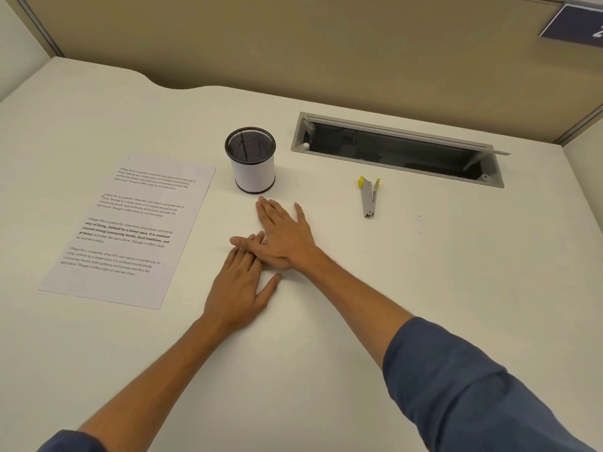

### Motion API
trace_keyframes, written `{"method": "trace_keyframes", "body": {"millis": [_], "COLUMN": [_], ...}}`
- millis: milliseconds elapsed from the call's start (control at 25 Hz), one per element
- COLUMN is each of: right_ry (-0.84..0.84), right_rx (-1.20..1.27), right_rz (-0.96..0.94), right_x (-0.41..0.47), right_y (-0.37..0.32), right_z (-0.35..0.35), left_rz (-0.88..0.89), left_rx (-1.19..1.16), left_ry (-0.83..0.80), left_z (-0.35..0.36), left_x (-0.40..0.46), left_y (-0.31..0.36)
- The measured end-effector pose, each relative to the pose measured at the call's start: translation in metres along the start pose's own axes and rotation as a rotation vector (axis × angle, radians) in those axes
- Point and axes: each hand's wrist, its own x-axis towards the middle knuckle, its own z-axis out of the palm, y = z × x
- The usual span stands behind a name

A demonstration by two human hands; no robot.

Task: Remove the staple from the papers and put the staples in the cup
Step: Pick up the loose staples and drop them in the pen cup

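Printed papers lie flat on the white desk at the left. A mesh cup with a white wrap stands upright just right of the papers' top corner. A grey staple remover with yellow tips lies to the right of the cup. My left hand rests flat on the desk, fingers straight. My right hand lies flat across the left hand's fingertips, its fingers reaching toward the cup's base. Neither hand holds anything. I cannot make out any staples.
A grey cable tray with its flap raised is sunk into the desk behind the staple remover. A tan partition wall closes off the back. The white desk spreads wide around my arms.
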Motion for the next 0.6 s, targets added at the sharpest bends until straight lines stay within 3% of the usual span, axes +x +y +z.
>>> {"method": "trace_keyframes", "body": {"millis": [120,280,600], "right_ry": [0.079,0.029,0.244], "right_rx": [0.076,0.025,0.036], "right_rz": [0.017,-0.074,0.183], "right_x": [0.005,0.017,-0.016], "right_y": [-0.003,-0.006,0.029], "right_z": [-0.005,-0.005,-0.003], "left_rz": [-0.006,-0.009,-0.045], "left_rx": [0.009,0.024,0.044], "left_ry": [-0.001,-0.001,-0.010], "left_z": [-0.001,-0.003,0.000], "left_x": [0.001,0.000,-0.002], "left_y": [0.002,0.003,0.003]}}
